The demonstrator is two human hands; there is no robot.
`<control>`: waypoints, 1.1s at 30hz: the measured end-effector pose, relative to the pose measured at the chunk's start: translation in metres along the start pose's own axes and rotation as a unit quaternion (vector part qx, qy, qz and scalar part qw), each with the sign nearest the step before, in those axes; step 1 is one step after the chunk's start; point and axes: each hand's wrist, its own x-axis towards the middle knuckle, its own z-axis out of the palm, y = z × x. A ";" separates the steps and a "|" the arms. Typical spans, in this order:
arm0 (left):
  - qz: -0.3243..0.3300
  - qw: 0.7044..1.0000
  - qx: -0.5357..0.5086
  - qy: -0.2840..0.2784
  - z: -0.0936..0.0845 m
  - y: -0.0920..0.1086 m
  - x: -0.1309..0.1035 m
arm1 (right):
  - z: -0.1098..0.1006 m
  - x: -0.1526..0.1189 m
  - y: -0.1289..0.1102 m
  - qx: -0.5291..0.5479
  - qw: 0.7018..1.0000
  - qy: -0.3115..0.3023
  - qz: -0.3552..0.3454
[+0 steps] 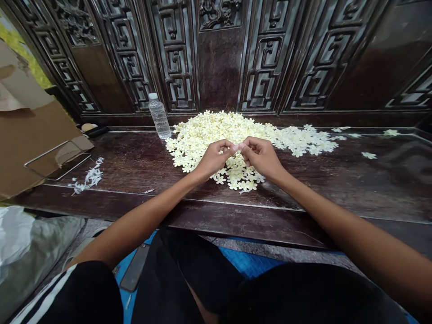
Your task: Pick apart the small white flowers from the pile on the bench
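My left hand and my right hand meet at the fingertips, just in front of a heap of pale yellow artificial-looking flowers. Both are closed in a pinch, thumbs against forefingers. A small whitish bit shows between the fingertips, too small to name. Loose flower heads lie flat on the dark wooden bench below my hands, and the heap thins out toward the right.
A clear plastic bottle stands left of the heap. Thin white pieces lie near a wire frame and a cardboard box at the left. Carved wooden panels rise behind. A phone rests on blue sheeting below.
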 end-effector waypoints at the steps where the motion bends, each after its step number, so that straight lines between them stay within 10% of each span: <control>1: -0.002 1.000 -0.009 -0.004 0.000 0.000 0.000 | 0.000 0.000 0.000 0.004 1.000 -0.002 0.001; 13: -0.030 0.997 -0.065 0.041 -0.002 -0.003 0.001 | -0.001 0.002 -0.003 0.035 0.999 0.004 0.002; 24: 0.068 0.991 0.098 0.061 0.000 0.007 -0.002 | 0.002 -0.002 -0.009 -0.061 0.998 0.013 -0.010; 33: -0.026 0.996 -0.067 0.051 0.001 0.004 -0.002 | 0.001 0.000 -0.002 -0.019 1.000 0.009 0.000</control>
